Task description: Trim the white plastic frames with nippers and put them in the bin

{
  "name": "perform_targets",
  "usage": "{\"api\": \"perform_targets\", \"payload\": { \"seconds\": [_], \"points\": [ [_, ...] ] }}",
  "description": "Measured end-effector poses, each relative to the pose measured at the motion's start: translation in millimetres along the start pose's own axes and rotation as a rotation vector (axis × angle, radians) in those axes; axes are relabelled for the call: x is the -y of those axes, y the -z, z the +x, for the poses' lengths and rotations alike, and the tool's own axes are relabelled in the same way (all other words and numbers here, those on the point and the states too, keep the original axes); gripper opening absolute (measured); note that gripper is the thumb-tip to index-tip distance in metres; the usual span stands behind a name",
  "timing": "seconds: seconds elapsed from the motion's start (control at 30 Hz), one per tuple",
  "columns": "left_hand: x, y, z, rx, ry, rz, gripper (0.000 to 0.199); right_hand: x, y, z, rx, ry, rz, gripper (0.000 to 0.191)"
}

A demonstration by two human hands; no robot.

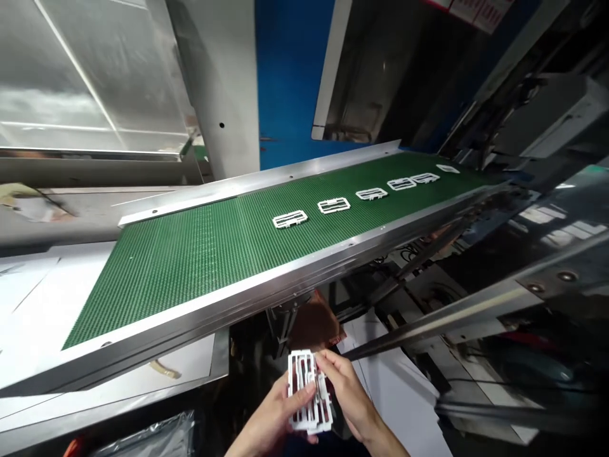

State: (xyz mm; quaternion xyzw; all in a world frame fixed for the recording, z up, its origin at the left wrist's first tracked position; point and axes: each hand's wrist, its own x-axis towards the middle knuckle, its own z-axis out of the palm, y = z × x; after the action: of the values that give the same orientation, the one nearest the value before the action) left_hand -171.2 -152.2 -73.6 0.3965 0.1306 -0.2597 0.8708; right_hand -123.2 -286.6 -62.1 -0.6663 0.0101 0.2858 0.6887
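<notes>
Low in front of me, below the near rail of the conveyor, my left hand (pixel 273 409) is closed around white slotted plastic frames (pixel 301 371), its thumb across their front. At least two of them overlap, slightly out of line. My right hand (pixel 349 390) pinches the upper right edge of the same frames between thumb and fingers. More white slotted frames lie in a row on the green conveyor belt (pixel 190 260): the nearest frame (pixel 290 219), a second frame (pixel 333 205) and several farther right, two of them touching or overlapping.
Metal side rails (pixel 228 295) edge the belt. Behind it stands a blue and grey machine (pixel 290 82) with a dark window. White sheets (pixel 28 292) lie at the left under the belt's end. A dark metal bar (pixel 447 317) slants across at the right. Clear plastic film (pixel 152 438) lies lower left.
</notes>
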Motion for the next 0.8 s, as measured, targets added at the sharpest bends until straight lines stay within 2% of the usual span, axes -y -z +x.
{"api": "perform_targets", "payload": {
  "seconds": [0.1,0.23,0.3,0.47,0.6,0.7,0.8],
  "points": [
    [12,7.3,3,0.038,-0.011,0.023,0.059,-2,-5,4,0.03,0.005,-0.06,0.041],
    [25,11.8,11,0.022,-0.03,-0.043,0.06,-1,-9,10,0.142,0.122,-0.218,0.039],
    [25,12.6,13,-0.003,-0.043,-0.03,0.056,-1,-11,13,0.188,0.186,-0.292,0.036],
    [16,17.1,8,-0.018,-0.247,-0.018,0.05,1,-16,20,0.262,0.228,-0.337,0.035],
    [15,21.2,-3,0.009,-0.219,-0.171,0.053,0,-23,28,0.374,0.205,-0.426,0.038],
    [23,23.7,-9,-0.159,-0.247,-0.182,0.05,-3,-29,35,0.394,0.183,-0.576,0.039],
    [35,27.5,-12,-0.383,-0.262,-0.173,0.038,-8,-36,41,0.424,0.287,-0.707,0.036]
  ]
}}
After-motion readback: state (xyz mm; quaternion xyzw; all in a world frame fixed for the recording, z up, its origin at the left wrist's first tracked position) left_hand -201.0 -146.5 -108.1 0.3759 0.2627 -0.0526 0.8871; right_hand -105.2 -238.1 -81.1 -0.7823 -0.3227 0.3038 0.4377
